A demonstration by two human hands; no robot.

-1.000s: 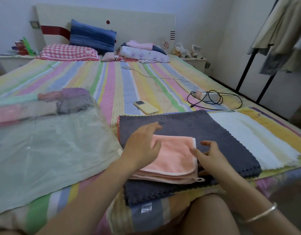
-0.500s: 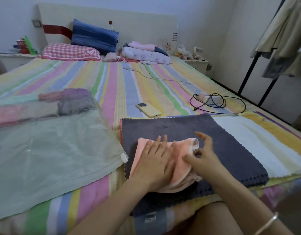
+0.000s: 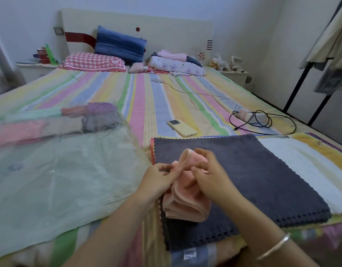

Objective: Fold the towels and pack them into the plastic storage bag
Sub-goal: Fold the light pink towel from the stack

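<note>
A folded pink towel (image 3: 183, 205) is bunched up between both hands above a dark grey towel (image 3: 249, 176) spread on the bed. My left hand (image 3: 158, 180) pinches the pink towel's left edge. My right hand (image 3: 210, 176) grips its upper right part, fingers curled round the cloth. A white towel (image 3: 301, 166) lies under the grey one, to the right. The clear plastic storage bag (image 3: 56, 170) lies flat at the left, with folded towels (image 3: 50, 124) inside its far end.
A yellow phone (image 3: 181, 128) lies just beyond the grey towel. A black cable and charger (image 3: 257, 118) sit at the right. Pillows (image 3: 108, 53) and folded bedding (image 3: 174, 63) lie by the headboard. A clothes rack (image 3: 316, 78) stands at the right edge.
The pink towel lay flat on the grey towel under my hands; both hands have now gathered it and lifted its upper part off the grey towel.
</note>
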